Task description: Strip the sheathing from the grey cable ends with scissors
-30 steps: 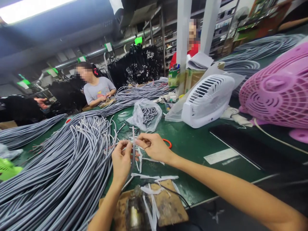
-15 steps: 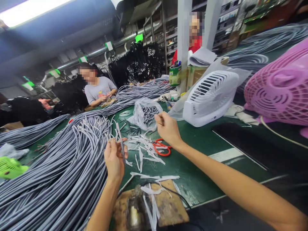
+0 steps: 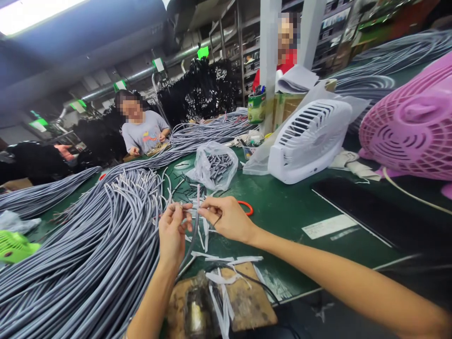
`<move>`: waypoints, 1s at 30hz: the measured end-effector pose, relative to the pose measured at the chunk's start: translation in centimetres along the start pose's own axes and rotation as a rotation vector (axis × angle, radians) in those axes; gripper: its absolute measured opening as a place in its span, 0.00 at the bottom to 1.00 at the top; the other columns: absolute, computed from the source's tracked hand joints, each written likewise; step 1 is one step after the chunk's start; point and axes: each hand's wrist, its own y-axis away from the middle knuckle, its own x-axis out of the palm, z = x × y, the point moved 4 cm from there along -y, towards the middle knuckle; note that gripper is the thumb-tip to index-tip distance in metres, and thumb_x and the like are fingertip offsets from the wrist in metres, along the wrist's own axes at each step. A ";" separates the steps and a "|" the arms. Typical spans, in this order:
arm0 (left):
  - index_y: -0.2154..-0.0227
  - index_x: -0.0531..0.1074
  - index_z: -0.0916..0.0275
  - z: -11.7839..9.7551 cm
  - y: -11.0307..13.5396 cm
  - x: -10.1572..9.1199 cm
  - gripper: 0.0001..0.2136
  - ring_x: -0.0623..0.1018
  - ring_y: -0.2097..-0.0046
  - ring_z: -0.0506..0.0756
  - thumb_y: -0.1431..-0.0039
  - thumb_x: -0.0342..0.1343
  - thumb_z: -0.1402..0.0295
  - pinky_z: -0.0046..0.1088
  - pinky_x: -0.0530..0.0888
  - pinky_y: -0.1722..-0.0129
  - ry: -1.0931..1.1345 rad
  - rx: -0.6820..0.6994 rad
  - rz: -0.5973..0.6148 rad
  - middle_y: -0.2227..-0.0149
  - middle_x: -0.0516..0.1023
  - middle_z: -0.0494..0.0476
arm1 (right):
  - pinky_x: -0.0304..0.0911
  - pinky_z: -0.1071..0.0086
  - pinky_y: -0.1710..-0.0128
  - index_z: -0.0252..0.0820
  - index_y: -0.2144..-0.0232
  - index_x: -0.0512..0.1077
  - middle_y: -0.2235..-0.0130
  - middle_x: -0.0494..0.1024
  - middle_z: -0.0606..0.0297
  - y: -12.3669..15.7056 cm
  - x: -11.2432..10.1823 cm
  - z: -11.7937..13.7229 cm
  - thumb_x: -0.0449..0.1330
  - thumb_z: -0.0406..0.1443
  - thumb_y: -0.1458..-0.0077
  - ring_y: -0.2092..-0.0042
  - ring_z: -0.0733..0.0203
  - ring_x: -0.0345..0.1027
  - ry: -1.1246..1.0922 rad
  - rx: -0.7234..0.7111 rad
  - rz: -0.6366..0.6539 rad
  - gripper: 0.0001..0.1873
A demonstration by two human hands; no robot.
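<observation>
In front of me, my left hand [image 3: 175,228] is closed round a grey cable [image 3: 194,231], which runs down from its fingers toward the wooden board. The cable's pale end points up between my two hands. My right hand [image 3: 229,219] pinches at the cable just below that end. A thin dark thing shows by its curled fingers, too small to name. Behind my hands lie white strips, partly covered, and the red handle of scissors [image 3: 246,207]. A clear plastic bag [image 3: 199,165] of short grey tube pieces [image 3: 221,169] stands beyond them.
A large bundle of grey cables [image 3: 95,254] fills the left. A wooden board [image 3: 249,301] with a metal device [image 3: 197,310] sits at the near edge. A white fan [image 3: 310,141], a pink fan [image 3: 409,122] and a black panel [image 3: 360,212] are on the right. A co-worker [image 3: 144,129] sits opposite.
My right hand has come from beside the bag, left and down, to the cable. The cable end has shifted right and stands more upright. My left hand has moved only slightly.
</observation>
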 end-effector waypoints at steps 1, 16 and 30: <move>0.78 0.68 0.65 -0.1 -0.2 0.0 0.17 0.68 0.79 0.44 0.67 0.68 0.62 0.15 0.65 0.83 0.071 -0.018 0.002 0.77 0.73 0.49 | 0.45 0.76 0.80 0.37 0.81 0.70 0.85 0.56 0.76 0.0 0.0 0.0 0.56 0.33 0.50 0.82 0.73 0.46 -0.026 0.020 0.010 0.10; 0.72 0.76 0.67 0.5 0.3 1.1 0.20 0.55 0.86 0.41 0.58 0.62 0.52 0.17 0.51 0.87 -0.138 -0.034 0.248 0.84 0.65 0.46 | 0.40 0.74 0.81 0.35 0.79 0.74 0.84 0.62 0.71 0.6 2.0 -0.2 0.55 0.44 0.50 0.81 0.72 0.42 -0.433 0.187 0.200 0.18; 0.71 0.79 0.63 -2.7 2.3 0.8 0.16 0.74 0.74 0.53 0.45 0.51 0.58 0.28 0.71 0.69 -0.733 0.465 0.282 0.79 0.76 0.54 | 0.50 0.77 0.79 0.38 0.77 0.66 0.79 0.65 0.70 -1.2 -3.3 1.8 0.60 0.45 0.53 0.78 0.72 0.55 -0.411 0.038 0.055 0.15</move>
